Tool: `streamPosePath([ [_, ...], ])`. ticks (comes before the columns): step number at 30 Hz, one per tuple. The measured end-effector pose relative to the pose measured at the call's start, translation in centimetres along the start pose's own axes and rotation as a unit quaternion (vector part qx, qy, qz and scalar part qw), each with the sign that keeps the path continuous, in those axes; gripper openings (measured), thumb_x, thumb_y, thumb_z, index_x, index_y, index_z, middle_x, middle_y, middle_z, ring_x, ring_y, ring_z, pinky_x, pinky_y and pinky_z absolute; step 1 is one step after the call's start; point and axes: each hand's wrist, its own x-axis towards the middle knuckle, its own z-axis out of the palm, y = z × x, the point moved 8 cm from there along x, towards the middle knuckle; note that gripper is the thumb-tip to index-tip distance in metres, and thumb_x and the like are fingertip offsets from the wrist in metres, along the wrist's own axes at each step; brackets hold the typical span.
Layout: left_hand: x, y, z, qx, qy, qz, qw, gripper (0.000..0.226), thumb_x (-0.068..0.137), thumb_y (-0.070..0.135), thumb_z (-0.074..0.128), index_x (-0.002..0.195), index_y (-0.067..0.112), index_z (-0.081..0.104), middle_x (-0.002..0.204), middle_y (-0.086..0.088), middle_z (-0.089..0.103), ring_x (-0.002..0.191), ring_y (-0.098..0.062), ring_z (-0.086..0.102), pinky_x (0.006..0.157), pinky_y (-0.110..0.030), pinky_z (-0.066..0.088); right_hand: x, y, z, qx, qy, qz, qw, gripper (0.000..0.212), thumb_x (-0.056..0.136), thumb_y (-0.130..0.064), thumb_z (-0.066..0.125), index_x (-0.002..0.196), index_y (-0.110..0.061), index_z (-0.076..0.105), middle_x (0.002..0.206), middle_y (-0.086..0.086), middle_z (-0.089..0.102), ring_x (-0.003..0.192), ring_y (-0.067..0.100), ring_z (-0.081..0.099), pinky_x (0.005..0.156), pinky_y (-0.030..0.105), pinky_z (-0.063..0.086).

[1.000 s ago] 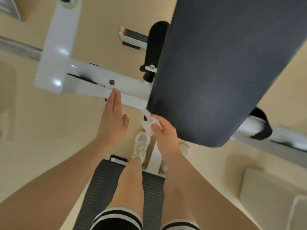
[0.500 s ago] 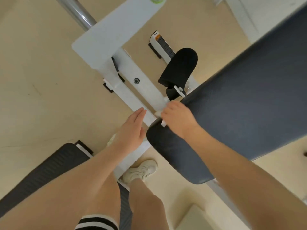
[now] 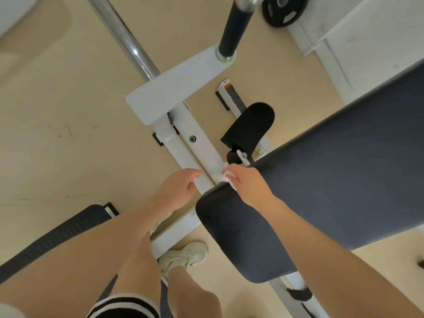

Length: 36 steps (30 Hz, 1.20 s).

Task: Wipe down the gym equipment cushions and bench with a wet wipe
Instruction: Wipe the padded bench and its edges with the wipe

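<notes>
The right hand (image 3: 249,187) gripped a crumpled white wet wipe (image 3: 223,177) at the upper edge of the long dark grey padded bench cushion (image 3: 321,191). The left hand (image 3: 181,191), fingers loosely curled and holding nothing, hovered over the white steel frame (image 3: 195,143).

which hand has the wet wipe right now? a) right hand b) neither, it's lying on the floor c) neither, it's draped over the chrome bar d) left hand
a: the right hand pinches the white wet wipe at the edge of the dark bench pad, while the left hand holds nothing.
</notes>
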Motion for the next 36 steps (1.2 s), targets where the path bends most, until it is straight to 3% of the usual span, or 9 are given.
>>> streamPosePath([
  [2,-1.4,1.9,-2.9,-0.031,0.035,0.015,0.999,0.04,0.097,0.01,0.036,0.136,0.014,0.042,0.138,-0.001,0.048,0.126,-0.014,0.045,0.103,-0.022,0.033,-2.3,0.4,-4.0,0.26,0.099,0.062,0.958,0.024,0.09,-0.012,0.054,0.114,-0.008,0.057,0.102,0.007,0.062,0.097,0.022,0.059,0.085,0.029,0.045],
  [4,-2.6,4.3,-6.0,-0.068,0.082,0.035,0.994,0.036,0.097,0.01,0.037,0.132,0.014,0.047,0.13,0.001,0.054,0.12,-0.014,0.051,0.098,-0.022,0.037,-4.8,0.9,-7.0,0.464,0.166,0.108,0.863,0.015,0.091,-0.018,0.053,0.101,-0.012,0.062,0.093,0.003,0.06,0.094,0.02,0.056,0.086,0.032,0.045],
  [11,-0.1,12.5,-17.6,-0.099,0.231,0.108,0.962,0.041,0.095,0.013,0.041,0.135,0.017,0.041,0.127,0.007,0.05,0.104,-0.008,0.052,0.087,-0.019,0.041,-4.1,0.2,-15.3,0.641,0.23,0.144,0.718,0.013,0.091,-0.021,0.057,0.101,-0.013,0.056,0.095,0.005,0.058,0.078,0.013,0.054,0.061,0.021,0.044],
  [15,4.3,16.5,-21.3,-0.092,0.19,0.107,0.972,0.048,0.095,0.022,0.047,0.14,0.018,0.033,0.141,0.001,0.036,0.113,-0.008,0.045,0.089,-0.019,0.035,-1.4,0.5,-18.9,0.689,0.279,0.165,0.648,0.007,0.094,-0.017,0.048,0.088,-0.019,0.051,0.105,0.014,0.059,0.097,0.027,0.057,0.093,0.041,0.047],
  [19,6.6,19.2,-22.5,-0.104,0.125,0.167,0.972,0.028,0.093,0.022,0.052,0.119,0.033,0.046,0.107,0.02,0.053,0.096,0.018,0.049,0.08,-0.003,0.034,2.0,-0.8,-21.8,0.695,0.305,0.129,0.638,0.019,0.095,-0.013,0.043,0.108,-0.021,0.054,0.091,-0.003,0.059,0.089,0.016,0.056,0.093,0.038,0.046],
  [24,8.3,17.6,-22.4,-0.213,0.066,0.117,0.968,0.019,0.09,0.042,0.046,0.101,0.048,0.06,0.085,0.027,0.066,0.084,0.012,0.059,0.087,-0.014,0.042,3.5,-4.3,-23.8,0.674,0.323,-0.007,0.665,0.03,0.095,-0.001,0.042,0.111,-0.016,0.062,0.096,-0.004,0.063,0.081,-0.005,0.058,0.076,0.007,0.046],
  [26,8.6,17.5,-22.3,-0.233,0.052,0.105,0.965,0.022,0.083,0.049,0.046,0.102,0.052,0.057,0.093,0.03,0.065,0.093,0.013,0.058,0.092,-0.019,0.041,4.0,-3.8,-23.1,0.643,0.33,-0.009,0.691,0.031,0.096,-0.003,0.04,0.115,-0.016,0.061,0.102,-0.001,0.065,0.093,0.005,0.06,0.084,0.012,0.046],
  [30,9.3,16.5,-22.6,-0.292,0.042,0.067,0.953,0.085,0.059,0.064,0.059,0.134,0.03,0.041,0.136,0.015,0.047,0.127,-0.003,0.043,0.11,-0.036,0.032,5.6,-2.8,-20.5,0.596,0.258,0.049,0.759,0.035,0.098,-0.007,0.035,0.115,-0.021,0.062,0.109,0.003,0.066,0.1,0.022,0.059,0.093,0.037,0.045],
  [36,9.4,16.6,-23.4,-0.305,0.011,0.051,0.951,0.1,0.051,0.06,0.067,0.139,0.026,0.035,0.145,0.012,0.034,0.132,-0.005,0.037,0.112,-0.04,0.03,4.1,-3.7,-24.6,0.783,0.2,-0.097,0.581,0.031,0.089,0.002,0.042,0.109,-0.008,0.064,0.104,0.006,0.063,0.103,0.019,0.055,0.096,0.03,0.04],
])
